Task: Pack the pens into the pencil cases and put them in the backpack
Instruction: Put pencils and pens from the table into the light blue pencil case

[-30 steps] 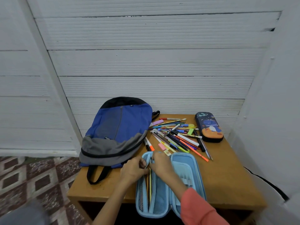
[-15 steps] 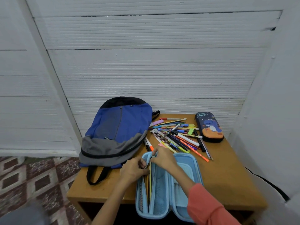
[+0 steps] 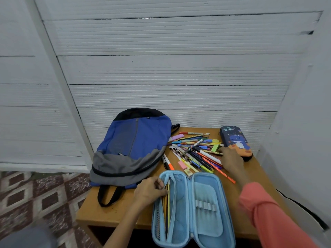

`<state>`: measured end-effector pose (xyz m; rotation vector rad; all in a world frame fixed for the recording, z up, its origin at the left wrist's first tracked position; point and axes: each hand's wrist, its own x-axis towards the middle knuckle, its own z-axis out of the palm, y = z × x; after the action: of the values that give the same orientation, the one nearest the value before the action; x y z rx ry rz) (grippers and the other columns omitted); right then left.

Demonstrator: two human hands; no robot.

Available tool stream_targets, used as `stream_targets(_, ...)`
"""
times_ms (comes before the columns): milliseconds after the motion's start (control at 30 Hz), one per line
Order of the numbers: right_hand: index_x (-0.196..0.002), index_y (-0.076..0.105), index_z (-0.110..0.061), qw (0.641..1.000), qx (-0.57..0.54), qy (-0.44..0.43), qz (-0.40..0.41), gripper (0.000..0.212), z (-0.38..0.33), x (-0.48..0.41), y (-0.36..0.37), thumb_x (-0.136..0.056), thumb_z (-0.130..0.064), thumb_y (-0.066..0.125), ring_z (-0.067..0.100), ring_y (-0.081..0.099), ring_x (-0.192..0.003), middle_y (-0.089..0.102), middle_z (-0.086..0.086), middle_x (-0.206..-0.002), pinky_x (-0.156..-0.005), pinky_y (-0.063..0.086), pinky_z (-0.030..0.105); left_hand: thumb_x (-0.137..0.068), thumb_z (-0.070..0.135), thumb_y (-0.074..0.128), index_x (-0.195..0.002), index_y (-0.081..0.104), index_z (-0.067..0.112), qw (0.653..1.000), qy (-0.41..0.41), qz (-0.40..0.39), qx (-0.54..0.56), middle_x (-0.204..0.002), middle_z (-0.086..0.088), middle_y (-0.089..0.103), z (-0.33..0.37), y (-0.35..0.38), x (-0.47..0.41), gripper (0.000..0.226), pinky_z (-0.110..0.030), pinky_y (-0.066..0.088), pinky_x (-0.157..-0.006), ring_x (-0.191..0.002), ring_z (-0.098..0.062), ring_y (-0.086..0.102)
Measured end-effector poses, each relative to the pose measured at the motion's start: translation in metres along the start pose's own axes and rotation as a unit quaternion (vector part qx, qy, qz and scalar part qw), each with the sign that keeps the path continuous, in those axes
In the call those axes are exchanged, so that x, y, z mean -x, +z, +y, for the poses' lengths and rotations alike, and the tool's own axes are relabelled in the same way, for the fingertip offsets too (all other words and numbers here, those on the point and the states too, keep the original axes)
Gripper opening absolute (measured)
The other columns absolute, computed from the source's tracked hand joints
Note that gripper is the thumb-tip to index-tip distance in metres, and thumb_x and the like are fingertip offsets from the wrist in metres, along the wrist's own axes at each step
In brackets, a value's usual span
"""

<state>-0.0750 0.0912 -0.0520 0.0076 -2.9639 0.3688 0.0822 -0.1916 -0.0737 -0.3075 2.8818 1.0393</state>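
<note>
Right hand (image 3: 232, 161) on pens (image 3: 195, 153), left (image 3: 148, 191) pinching case (image 3: 206, 208)

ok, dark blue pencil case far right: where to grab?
Probably pinch across its narrow width at mid-length, from above. The dark blue pencil case lies flat and closed, its long axis pointing away from the person. The right hand is beside its near-left edge; the left hand holds the light blue pencil case.

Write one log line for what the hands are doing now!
left hand pinches open light-blue pencil case flap | right hand on loose coloured pens
</note>
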Motion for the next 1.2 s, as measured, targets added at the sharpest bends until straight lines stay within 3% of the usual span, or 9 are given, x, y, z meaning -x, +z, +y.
stream_targets(100,-0.128,0.054,-0.014,0.999,0.043,-0.016,-0.029,0.038,0.012,-0.001,0.01,-0.094,-0.002,0.043,0.03,0.049,-0.115,0.057,0.01,-0.122,-0.073,0.045,0.037,-0.073,0.038,0.08,-0.076,0.059,0.031,1.0,0.004,-0.006,0.003,-0.078,0.014,0.064,-0.001,0.0,-0.002,0.022,-0.018,0.042,-0.063,-0.074,0.001,0.058)
stream_targets(233,-0.131,0.05,-0.013,0.999,0.045,0.002,-0.008,0.039,0.019,0.003,0.016,-0.093,-0.005,0.049,0.028,0.045,-0.118,0.05,0.01,-0.129,-0.077,0.049,0.038,-0.073,0.038,0.08,-0.076,0.059,0.031,1.0,0.004,-0.009,0.009,-0.075,0.015,0.063,-0.003,0.0,-0.003,0.023,-0.016,0.04,-0.06,-0.07,0.001,0.056)
stream_targets(367,-0.136,0.046,-0.015,0.997,0.073,-0.018,0.016,0.047,0.023,0.002,0.013,-0.092,0.0,0.049,0.026,0.04,-0.123,0.043,0.006,-0.14,-0.079,0.05,0.037,-0.071,0.038,0.081,-0.076,0.06,0.031,1.0,-0.003,-0.013,0.017,-0.076,0.014,0.065,-0.005,0.001,-0.005,0.024,-0.02,0.047,-0.068,-0.073,0.001,0.059)
stream_targets(600,-0.129,0.049,-0.014,0.99,0.138,-0.029,-0.029,0.034,0.018,-0.002,0.013,-0.096,-0.006,0.046,0.025,0.043,-0.122,0.045,0.007,-0.135,-0.072,0.044,0.033,-0.071,0.035,0.083,-0.075,0.059,0.031,0.999,0.0,-0.019,0.031,-0.074,0.014,0.064,-0.006,0.001,-0.006,0.024,-0.021,0.047,-0.069,-0.071,0.001,0.058)
stream_targets(733,-0.129,0.048,-0.014,0.99,0.139,-0.027,-0.001,0.035,0.02,0.002,0.015,-0.094,-0.008,0.05,0.025,0.04,-0.125,0.04,0.008,-0.14,-0.074,0.046,0.034,-0.072,0.035,0.083,-0.076,0.059,0.031,0.999,-0.002,-0.019,0.035,-0.074,0.014,0.063,-0.006,0.0,-0.004,0.024,-0.02,0.046,-0.068,-0.07,0.002,0.057)
stream_targets(867,-0.127,0.046,-0.015,0.99,0.135,-0.049,0.002,0.037,0.021,0.002,0.015,-0.092,-0.004,0.051,0.023,0.045,-0.119,0.048,0.004,-0.129,-0.066,0.039,0.031,-0.07,0.035,0.083,-0.075,0.06,0.031,0.999,-0.006,-0.014,0.041,-0.073,0.016,0.064,-0.006,0.002,-0.004,0.024,-0.021,0.046,-0.069,-0.069,0.003,0.057)
stream_targets(1200,-0.125,0.054,-0.012,0.996,0.091,-0.01,-0.011,0.031,0.024,0.003,0.014,-0.095,-0.01,0.047,0.024,0.044,-0.12,0.048,0.008,-0.127,-0.077,0.047,0.035,-0.068,0.034,0.084,-0.076,0.062,0.028,0.998,-0.01,-0.019,0.054,-0.079,0.011,0.069,-0.008,0.002,-0.008,0.024,-0.03,0.053,-0.077,-0.077,-0.005,0.064)
